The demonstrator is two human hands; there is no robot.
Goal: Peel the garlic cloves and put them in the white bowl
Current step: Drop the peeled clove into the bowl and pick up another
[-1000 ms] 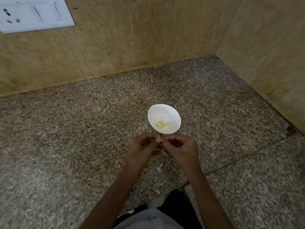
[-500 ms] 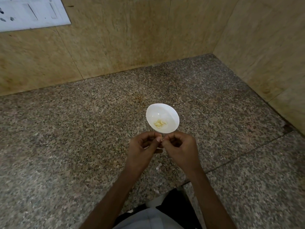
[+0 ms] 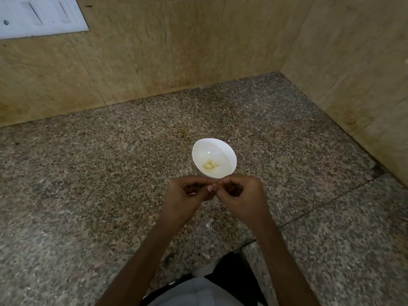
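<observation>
**Clove pinched between both hands, just short of the bowl**

Head view: the clove (image 3: 213,185) was almost wholly hidden; only a pale sliver showed where the fingertips met, so how much skin it kept could not be told. The left hand (image 3: 185,195) and right hand (image 3: 240,195) both had fingers curled in, pinching it between them, above the counter (image 3: 88,173) at the near rim of the bowl (image 3: 212,149). The near rim was covered by the knuckles. Peeled cloves (image 3: 210,165) lay in the bowl's bottom (small, pale yellow, their count unclear). Peel scraps (image 3: 209,223) lay on the counter below the hands.
</observation>
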